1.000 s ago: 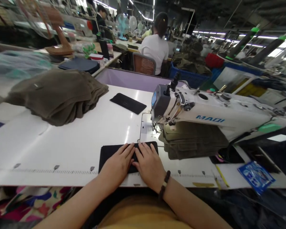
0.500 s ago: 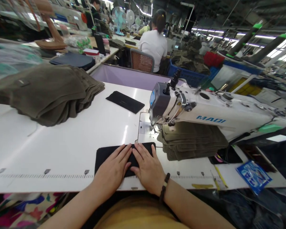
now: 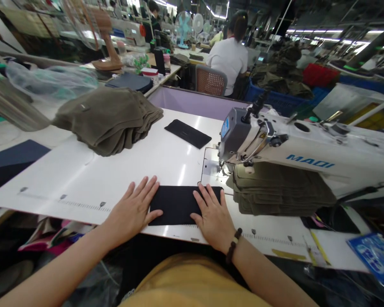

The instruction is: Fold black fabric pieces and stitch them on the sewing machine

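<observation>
A black rectangular fabric piece [image 3: 176, 205] lies flat on the white sewing table near its front edge. On its left end rests my left hand [image 3: 132, 211], fingers spread and thumb over the cloth. My right hand [image 3: 213, 215] lies on the right end with fingers apart, a beaded bracelet at the wrist. Just beyond the right hand stands the sewing machine [image 3: 275, 143], its needle area above the metal plate. A second black fabric piece [image 3: 188, 133] lies farther back, left of the machine head.
Stacked olive fabric pieces [image 3: 105, 117] sit at the back left; another olive stack [image 3: 281, 189] lies under the machine arm. A blue packet [image 3: 376, 256] is at the right edge. A person in white [image 3: 228, 57] sits ahead beyond a lilac panel [image 3: 192, 97].
My left hand has slid left, away from my right hand, to the left end of the black fabric, uncovering its middle. The camera view has turned left.
</observation>
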`<state>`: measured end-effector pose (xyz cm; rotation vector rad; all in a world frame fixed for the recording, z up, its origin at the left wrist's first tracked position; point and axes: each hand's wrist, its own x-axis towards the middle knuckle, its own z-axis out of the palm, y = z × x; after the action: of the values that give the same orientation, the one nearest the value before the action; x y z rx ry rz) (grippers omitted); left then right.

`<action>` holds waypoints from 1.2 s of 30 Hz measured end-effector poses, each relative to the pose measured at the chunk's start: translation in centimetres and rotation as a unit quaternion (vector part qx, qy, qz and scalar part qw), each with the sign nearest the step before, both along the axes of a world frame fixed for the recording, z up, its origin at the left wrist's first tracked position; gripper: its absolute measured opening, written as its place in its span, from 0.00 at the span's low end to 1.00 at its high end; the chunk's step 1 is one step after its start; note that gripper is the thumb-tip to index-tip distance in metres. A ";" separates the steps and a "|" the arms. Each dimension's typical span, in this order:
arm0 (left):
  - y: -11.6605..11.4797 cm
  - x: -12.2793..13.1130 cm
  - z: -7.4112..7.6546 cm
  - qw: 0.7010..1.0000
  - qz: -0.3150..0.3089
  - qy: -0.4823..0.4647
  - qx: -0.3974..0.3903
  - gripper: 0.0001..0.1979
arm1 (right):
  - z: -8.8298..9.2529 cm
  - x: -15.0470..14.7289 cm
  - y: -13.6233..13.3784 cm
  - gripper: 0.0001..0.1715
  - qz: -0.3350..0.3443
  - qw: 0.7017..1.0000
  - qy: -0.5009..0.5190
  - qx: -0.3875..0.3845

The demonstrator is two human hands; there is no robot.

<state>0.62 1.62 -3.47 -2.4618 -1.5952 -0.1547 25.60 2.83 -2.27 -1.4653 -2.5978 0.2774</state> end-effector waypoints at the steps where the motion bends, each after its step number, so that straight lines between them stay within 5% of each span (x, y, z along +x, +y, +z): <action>1: -0.1 0.0 0.2 1.000 0.003 -0.005 0.014 0.37 | 0.0 0.0 0.0 0.29 -0.001 1.000 0.002 0.000; 9: -2.5 5.9 1.7 0.992 -0.108 -0.054 0.030 0.22 | 0.0 -0.2 -0.3 0.29 -0.007 0.999 0.021 0.028; 13: 1.1 6.3 0.8 0.993 -0.116 -0.027 0.023 0.21 | -2.8 0.7 0.2 0.32 -0.061 0.992 0.037 0.105; 16: 5.3 6.7 1.6 0.995 -0.096 -0.027 -0.026 0.22 | -3.9 2.2 1.5 0.29 -0.043 0.991 0.029 0.124; 20: 8.6 9.2 2.9 0.994 -0.069 -0.035 -0.076 0.21 | -0.8 4.4 2.6 0.16 0.021 0.997 0.023 0.072; 25: 9.4 12.1 3.1 0.992 -0.082 -0.045 -0.085 0.19 | 3.1 6.2 5.1 0.11 0.155 0.988 -0.004 0.023; 30: 11.1 12.5 2.6 0.988 -0.123 -0.039 -0.085 0.24 | 2.8 7.3 7.6 0.11 0.229 0.971 0.033 0.050; 36: 13.3 13.0 2.0 0.982 -0.169 -0.013 -0.079 0.22 | 1.9 7.8 8.4 0.13 0.217 0.973 0.051 0.057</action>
<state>13.63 14.88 -1.43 -2.8486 -1.2286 -0.1155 33.44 11.23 -0.39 -0.8122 -2.7687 0.2364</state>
